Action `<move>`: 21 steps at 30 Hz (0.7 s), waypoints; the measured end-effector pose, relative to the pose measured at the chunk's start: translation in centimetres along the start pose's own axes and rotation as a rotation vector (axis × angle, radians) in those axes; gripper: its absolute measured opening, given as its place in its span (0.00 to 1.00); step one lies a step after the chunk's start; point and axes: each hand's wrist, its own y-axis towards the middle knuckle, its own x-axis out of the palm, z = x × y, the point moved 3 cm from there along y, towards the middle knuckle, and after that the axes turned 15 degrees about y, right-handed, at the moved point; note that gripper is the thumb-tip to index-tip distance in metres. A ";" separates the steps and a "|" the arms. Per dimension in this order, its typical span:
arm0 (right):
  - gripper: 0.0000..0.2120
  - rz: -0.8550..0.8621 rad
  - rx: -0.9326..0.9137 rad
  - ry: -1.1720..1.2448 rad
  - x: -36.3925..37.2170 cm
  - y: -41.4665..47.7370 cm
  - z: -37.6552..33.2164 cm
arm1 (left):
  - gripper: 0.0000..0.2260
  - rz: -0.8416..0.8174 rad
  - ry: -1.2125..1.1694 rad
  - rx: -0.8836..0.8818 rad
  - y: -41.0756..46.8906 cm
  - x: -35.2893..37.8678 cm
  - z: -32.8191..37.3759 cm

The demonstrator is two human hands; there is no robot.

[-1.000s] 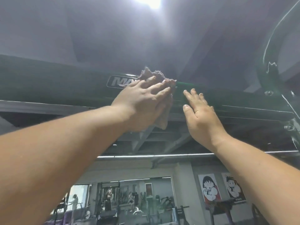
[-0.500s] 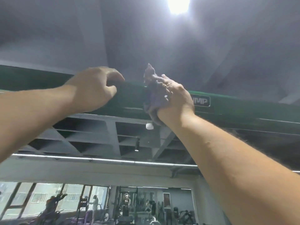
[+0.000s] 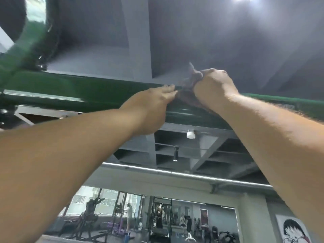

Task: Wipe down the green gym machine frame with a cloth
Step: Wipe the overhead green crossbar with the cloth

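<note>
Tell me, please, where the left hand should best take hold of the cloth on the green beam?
Probably the loose lower fold of the cloth, reached from the left. The right hand already grips the bunched upper part against the green beam, and the left hand is right beside that fold.

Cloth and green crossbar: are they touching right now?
Touching. In the head view the right hand grips the bunched cloth and presses it against the crossbar, with no gap visible.
</note>
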 end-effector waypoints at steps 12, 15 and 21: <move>0.28 -0.074 0.218 -0.237 -3.5 -0.9 4.1 | 0.32 0.082 0.009 0.035 -1.3 0.6 -0.4; 0.22 -0.139 -0.207 -0.152 1.2 -2.5 1.2 | 0.32 0.150 0.048 0.020 -1.4 0.8 0.1; 0.24 -0.056 -0.323 -0.213 -1.2 -5.5 4.8 | 0.26 0.302 0.175 0.026 -3.7 1.9 0.9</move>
